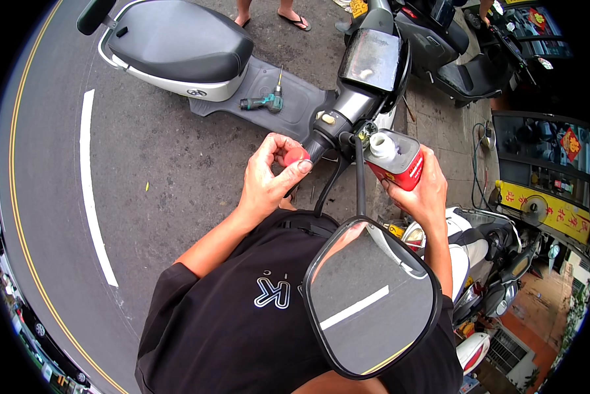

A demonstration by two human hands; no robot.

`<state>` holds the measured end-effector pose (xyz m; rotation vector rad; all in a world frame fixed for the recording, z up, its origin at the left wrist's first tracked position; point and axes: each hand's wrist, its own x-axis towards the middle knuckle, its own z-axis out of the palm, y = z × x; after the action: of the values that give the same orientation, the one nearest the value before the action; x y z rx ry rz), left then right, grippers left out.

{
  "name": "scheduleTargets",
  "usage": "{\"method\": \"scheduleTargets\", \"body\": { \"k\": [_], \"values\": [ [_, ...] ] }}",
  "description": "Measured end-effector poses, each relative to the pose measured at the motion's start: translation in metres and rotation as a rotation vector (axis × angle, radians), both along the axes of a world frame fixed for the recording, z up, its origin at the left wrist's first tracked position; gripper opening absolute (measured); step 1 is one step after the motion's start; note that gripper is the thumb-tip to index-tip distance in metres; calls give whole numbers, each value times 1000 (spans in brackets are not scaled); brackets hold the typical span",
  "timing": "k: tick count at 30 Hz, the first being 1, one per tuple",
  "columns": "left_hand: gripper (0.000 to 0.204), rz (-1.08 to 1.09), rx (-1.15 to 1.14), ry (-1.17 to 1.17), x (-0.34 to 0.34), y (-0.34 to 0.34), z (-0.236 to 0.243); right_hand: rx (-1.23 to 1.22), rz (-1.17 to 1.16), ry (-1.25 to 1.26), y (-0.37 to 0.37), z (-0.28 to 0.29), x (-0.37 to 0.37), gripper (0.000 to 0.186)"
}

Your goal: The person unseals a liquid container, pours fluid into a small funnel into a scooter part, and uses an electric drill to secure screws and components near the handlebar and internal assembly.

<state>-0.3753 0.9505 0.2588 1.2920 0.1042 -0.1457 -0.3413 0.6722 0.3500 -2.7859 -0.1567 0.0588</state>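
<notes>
Between the thumb and fingers of my left hand is a round red cap, beside the scooter's handlebar grip. My right hand is wrapped round a red can with a grey top. The can's white spout stands uncapped and points upward. Just left of the can are the mirror stem and the opened brake-fluid area of the handlebar, whose details are too small to tell. A black brake lever hangs between my two hands.
A teal-and-black cordless drill lies on the scooter's grey footboard. The scooter's mirror covers part of my torso. A person's sandalled foot is beyond the seat. Other scooters stand at the right.
</notes>
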Motion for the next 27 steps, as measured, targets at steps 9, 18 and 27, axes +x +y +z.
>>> {"method": "scheduleTargets", "body": {
  "k": [9,18,27],
  "values": [
    [30,-7,15,10,1,0,3,8,-2,10,0,1,0,77],
    [28,10,21,-3,0,0,3,24,3,14,1,1,1,77],
    [29,10,31,-7,0,1,4,10,4,13,2,3,1,76]
  ]
}}
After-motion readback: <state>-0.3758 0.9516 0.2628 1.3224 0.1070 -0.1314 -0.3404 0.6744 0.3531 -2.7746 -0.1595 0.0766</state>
